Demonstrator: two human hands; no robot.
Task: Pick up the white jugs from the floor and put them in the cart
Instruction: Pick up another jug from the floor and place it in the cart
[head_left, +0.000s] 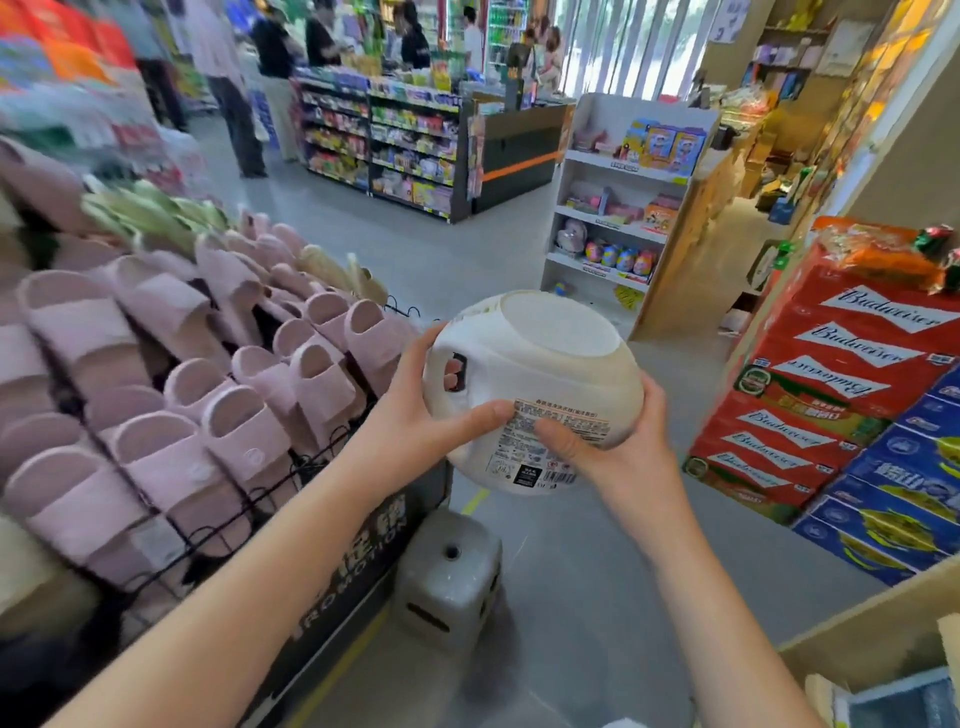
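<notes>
- Both hands are grasping the one white jug (535, 374) in view. Our left hand (415, 410) lays its thumb across the printed label, with fingers showing through the handle opening. Our right hand (618, 452) wraps the opposite side, its thumb on the label too.
- The jug is held up in front of us, well above the floor (571, 571), and tipped so its round base faces us (the cap end points away and is hidden).
- We judge the two-sided hold suits a bulky body that is likely heavy with liquid; held by the handle alone, it might swing.
- Count of the task's things: one jug, two hands. No other jug shows on the floor, and we cannot make out the cart for certain.
- Just below the jug, one grey plastic stool (449, 577) stands on the floor.
- To the left hang rows of pink slippers (234, 431), too many to count.
- To the right, red beer cases (831, 374) are stacked beside blue cases (893, 499). Their edges run together, so we give no number.
</notes>
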